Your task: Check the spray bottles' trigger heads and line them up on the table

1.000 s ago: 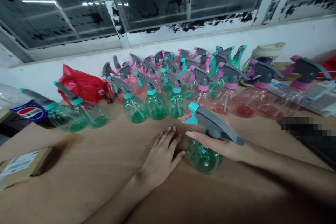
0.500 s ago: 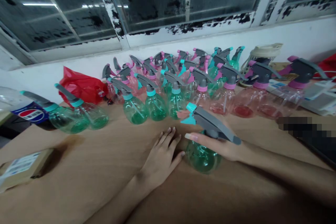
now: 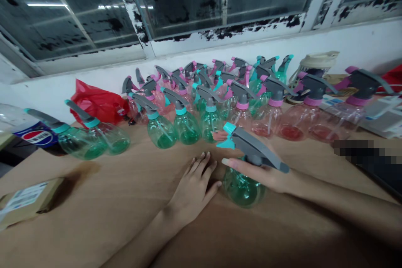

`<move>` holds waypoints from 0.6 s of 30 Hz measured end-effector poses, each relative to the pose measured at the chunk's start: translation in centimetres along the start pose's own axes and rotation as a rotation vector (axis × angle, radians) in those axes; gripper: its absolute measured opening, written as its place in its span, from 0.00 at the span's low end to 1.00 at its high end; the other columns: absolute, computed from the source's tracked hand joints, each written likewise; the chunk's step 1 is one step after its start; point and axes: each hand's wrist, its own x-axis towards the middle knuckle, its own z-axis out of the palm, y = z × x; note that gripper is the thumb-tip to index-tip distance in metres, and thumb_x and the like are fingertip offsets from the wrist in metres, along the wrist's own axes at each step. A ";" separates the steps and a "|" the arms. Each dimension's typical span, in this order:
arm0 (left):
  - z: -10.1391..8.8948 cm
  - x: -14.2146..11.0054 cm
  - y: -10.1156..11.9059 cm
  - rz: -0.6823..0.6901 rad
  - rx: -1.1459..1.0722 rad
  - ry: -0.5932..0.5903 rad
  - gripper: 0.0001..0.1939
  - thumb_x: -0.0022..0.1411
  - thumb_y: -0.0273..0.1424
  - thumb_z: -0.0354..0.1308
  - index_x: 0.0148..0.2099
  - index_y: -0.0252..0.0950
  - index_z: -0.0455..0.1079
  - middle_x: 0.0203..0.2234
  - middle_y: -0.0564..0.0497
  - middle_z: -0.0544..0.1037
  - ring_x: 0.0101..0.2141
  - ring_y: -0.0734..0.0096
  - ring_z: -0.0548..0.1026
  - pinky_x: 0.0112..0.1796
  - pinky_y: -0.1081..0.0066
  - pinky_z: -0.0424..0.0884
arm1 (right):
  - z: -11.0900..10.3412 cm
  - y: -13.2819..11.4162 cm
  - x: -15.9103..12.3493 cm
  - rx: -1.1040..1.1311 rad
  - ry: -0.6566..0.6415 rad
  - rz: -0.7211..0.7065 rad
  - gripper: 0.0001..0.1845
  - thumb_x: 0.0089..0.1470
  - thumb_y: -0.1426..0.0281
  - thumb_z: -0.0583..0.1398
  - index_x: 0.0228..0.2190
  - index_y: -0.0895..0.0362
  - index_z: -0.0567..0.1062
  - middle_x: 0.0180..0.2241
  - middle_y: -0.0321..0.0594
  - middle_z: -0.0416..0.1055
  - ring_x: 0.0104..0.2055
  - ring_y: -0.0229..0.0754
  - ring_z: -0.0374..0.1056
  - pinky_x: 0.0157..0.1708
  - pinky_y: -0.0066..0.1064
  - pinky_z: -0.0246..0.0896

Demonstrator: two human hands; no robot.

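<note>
My right hand (image 3: pixel 266 176) is wrapped around the neck of a green spray bottle (image 3: pixel 242 190), under its grey and turquoise trigger head. The thumb lies across the near side, and fingertips show behind the turquoise trigger. My left hand (image 3: pixel 196 186) lies flat on the wooden table (image 3: pixel 125 201) with its fingers stretched out, its thumb close to the held bottle. Just beyond both hands stands a row of other spray bottles, among them a green one (image 3: pixel 187 127) with a turquoise collar and a pink one (image 3: pixel 290 123) with a pink collar.
Several more spray bottles crowd toward the wall. At the left are two green spray bottles (image 3: pixel 117 144), a Pepsi bottle (image 3: pixel 37 136), a red bag (image 3: pixel 97 100) and a small cardboard box (image 3: pixel 31 201). A beige tub (image 3: pixel 317 63) and a dark object (image 3: pixel 377 171) sit at the right.
</note>
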 end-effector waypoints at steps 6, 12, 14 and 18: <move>0.0 0.0 0.0 -0.007 0.009 -0.007 0.25 0.68 0.38 0.48 0.61 0.28 0.58 0.60 0.36 0.62 0.62 0.53 0.56 0.57 0.52 0.60 | 0.1 0.2 -0.1 0.048 0.009 0.020 0.23 0.48 0.60 0.64 0.47 0.50 0.73 0.33 0.37 0.75 0.27 0.41 0.69 0.30 0.34 0.67; -0.1 -0.2 0.2 -0.049 -0.110 -0.004 0.24 0.67 0.36 0.51 0.61 0.32 0.58 0.60 0.39 0.62 0.62 0.54 0.57 0.58 0.52 0.59 | 0.2 0.1 -0.2 0.050 0.056 -0.023 0.21 0.46 0.60 0.66 0.44 0.51 0.73 0.28 0.33 0.71 0.24 0.38 0.64 0.28 0.34 0.63; -0.7 -0.3 0.3 -0.099 -0.196 -0.019 0.23 0.65 0.34 0.54 0.61 0.35 0.58 0.59 0.41 0.64 0.60 0.55 0.60 0.57 0.53 0.60 | 0.6 0.1 0.0 0.060 0.072 -0.017 0.18 0.47 0.60 0.65 0.41 0.51 0.73 0.24 0.31 0.67 0.22 0.37 0.61 0.25 0.33 0.60; -2.8 -1.2 -0.3 -0.189 -0.409 -0.063 0.33 0.58 0.31 0.61 0.63 0.43 0.54 0.58 0.46 0.66 0.57 0.55 0.65 0.55 0.53 0.63 | 2.5 -0.1 0.8 0.091 0.129 -0.059 0.17 0.47 0.60 0.66 0.39 0.52 0.71 0.24 0.29 0.64 0.24 0.37 0.60 0.26 0.33 0.58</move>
